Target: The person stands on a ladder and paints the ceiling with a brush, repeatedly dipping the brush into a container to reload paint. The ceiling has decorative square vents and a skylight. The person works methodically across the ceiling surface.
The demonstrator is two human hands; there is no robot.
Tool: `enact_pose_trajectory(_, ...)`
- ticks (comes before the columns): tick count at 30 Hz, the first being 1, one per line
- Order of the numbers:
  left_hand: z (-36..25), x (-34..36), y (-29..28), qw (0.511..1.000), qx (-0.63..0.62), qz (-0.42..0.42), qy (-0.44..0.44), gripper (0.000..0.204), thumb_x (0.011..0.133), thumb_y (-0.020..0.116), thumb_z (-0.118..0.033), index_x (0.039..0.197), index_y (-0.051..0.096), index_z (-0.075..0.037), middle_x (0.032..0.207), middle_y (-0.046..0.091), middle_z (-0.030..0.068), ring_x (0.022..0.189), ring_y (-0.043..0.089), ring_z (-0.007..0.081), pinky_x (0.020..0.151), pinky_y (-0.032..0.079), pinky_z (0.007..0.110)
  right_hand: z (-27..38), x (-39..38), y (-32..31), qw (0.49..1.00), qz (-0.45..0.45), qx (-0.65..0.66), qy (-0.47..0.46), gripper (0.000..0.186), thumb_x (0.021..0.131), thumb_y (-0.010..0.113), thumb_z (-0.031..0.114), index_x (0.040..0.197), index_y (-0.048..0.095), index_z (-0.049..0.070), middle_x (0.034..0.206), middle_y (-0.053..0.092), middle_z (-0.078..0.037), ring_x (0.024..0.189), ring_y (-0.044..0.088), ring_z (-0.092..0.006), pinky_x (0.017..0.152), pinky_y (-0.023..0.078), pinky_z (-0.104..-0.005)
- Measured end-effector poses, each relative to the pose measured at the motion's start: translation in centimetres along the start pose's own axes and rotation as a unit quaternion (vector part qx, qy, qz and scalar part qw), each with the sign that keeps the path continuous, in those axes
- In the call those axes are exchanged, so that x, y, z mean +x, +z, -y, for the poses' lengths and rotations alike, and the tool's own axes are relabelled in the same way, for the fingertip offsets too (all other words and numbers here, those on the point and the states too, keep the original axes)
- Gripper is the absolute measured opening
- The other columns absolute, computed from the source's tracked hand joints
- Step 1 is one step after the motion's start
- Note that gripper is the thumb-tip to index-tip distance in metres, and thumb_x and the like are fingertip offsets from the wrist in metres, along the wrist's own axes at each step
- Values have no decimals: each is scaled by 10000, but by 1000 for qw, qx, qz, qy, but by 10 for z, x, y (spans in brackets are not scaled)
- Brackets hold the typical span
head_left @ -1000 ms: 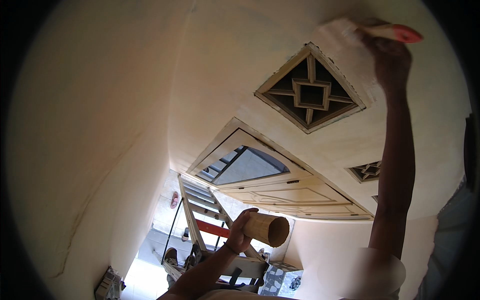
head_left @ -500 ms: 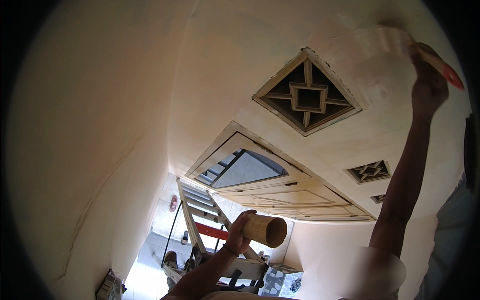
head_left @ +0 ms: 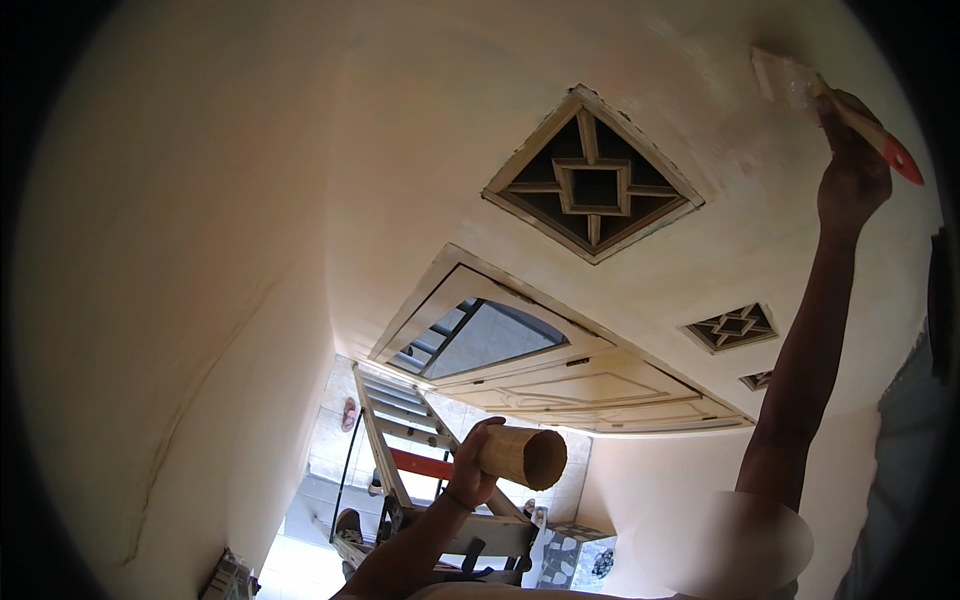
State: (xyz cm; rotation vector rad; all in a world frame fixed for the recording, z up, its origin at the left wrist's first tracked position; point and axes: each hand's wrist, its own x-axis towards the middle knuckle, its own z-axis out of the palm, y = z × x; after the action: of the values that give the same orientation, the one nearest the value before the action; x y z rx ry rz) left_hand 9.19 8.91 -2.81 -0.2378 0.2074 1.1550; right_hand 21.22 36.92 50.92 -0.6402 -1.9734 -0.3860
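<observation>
My right hand (head_left: 855, 165) is raised at the upper right, closed round the handle of a wide paintbrush (head_left: 868, 128). The handle is pale wood with a red end. Its broad bristle end lies against the cream wall (head_left: 690, 120), to the right of a large diamond-shaped vent (head_left: 595, 185). Lower down, my left hand (head_left: 473, 465) grips a tan cylindrical container (head_left: 508, 456) from its left side. The container is tilted, its dark mouth turned to the right; what is inside cannot be made out.
Below stands a ladder (head_left: 400, 432) with a red crosspiece, on a tiled floor. A panelled door (head_left: 570, 390) with a glazed part is under the vent. Smaller vents (head_left: 733, 328) sit to the right. A long crack (head_left: 195, 400) runs down the left wall. Footwear (head_left: 348, 414) lies on the floor.
The vent and door have shifted slightly left in view. The brush has moved a little right along the wall and looks less blurred. The left hand still holds the container.
</observation>
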Motion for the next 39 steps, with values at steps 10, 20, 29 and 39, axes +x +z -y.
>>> enact_pose_trajectory(10,1,-3,1,1000,7,10,-8,448,1052,577,-375,1339,552,-32,1216,634,125,1171,622,259,1030,512,421,-46,-59,10,981,135,90,107,212,905,760,-17,1109,706,-9,1197,704,-60,1088,653,-150,993,537,-329)
enact_pose_trajectory(20,-7,-1,-2,1000,6,5,5,448,1053,575,-375,1341,546,-33,1218,632,125,1169,627,258,1025,517,417,-18,-94,45,979,178,59,80,228,908,771,19,1121,693,37,1138,715,-38,1089,665,-157,945,537,-311)
enact_pose_trajectory(29,-10,-4,2,1000,-2,3,5,447,1054,574,-379,1346,542,-42,1222,629,121,1180,621,256,1033,512,420,-17,-53,15,999,34,32,-10,264,889,745,-81,1143,706,-21,1161,705,-113,1066,674,-196,937,575,-352)
enact_pose_trajectory(39,-1,-3,2,1000,3,15,-6,443,1057,569,-378,1346,546,-42,1227,627,117,1179,619,254,1031,511,417,-32,-60,58,973,168,-87,136,270,873,797,-6,1128,710,-16,1092,742,-51,976,698,-144,934,563,-323)
